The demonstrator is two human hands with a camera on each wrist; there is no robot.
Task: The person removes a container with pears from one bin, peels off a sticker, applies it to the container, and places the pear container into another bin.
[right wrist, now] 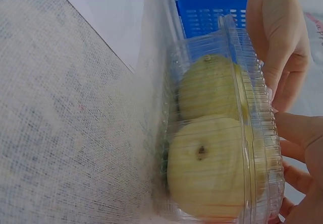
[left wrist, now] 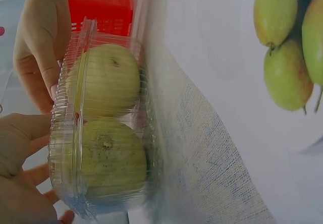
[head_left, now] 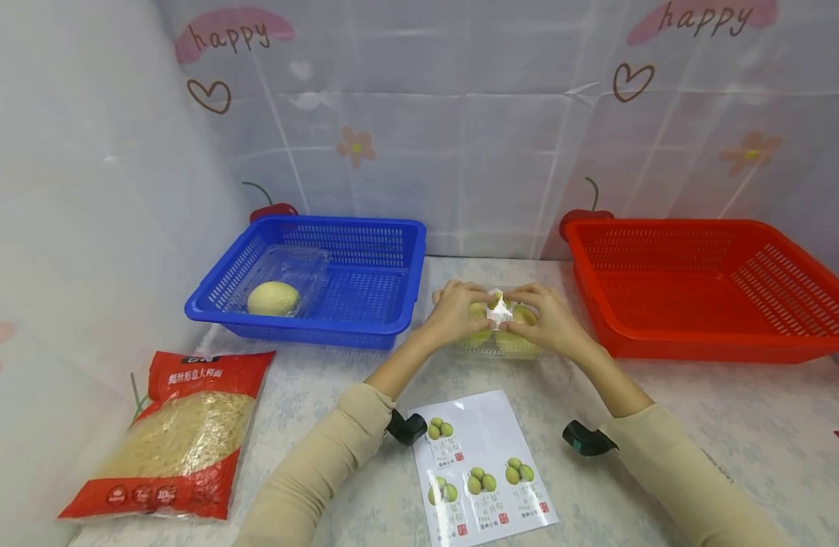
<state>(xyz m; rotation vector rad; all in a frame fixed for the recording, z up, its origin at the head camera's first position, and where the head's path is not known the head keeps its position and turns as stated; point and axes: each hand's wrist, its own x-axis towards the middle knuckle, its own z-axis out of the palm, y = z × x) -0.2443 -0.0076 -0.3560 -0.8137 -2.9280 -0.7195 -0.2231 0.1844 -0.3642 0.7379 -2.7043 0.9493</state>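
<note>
A clear plastic clamshell box (head_left: 487,351) stands on the table between the two baskets, lid down. Inside are pale yellow-green melons (left wrist: 108,153), two of them showing in each wrist view. A white label (head_left: 499,313) with a fruit picture lies on top of the lid. My left hand (head_left: 458,310) touches the label and lid from the left, thumb and fingers extended. From the right, my right hand (head_left: 545,317) rests on the same spot, thumb near the other thumb. Fingertips of both hands meet the ribbed lid, partly covering the label.
A blue basket (head_left: 310,334) at back left holds a clear box (head_left: 303,258) and a pale melon (head_left: 273,298). At back right stands a red basket (head_left: 720,342). A pasta bag (head_left: 180,433) lies front left, a sheet of fruit labels (head_left: 484,433) in front.
</note>
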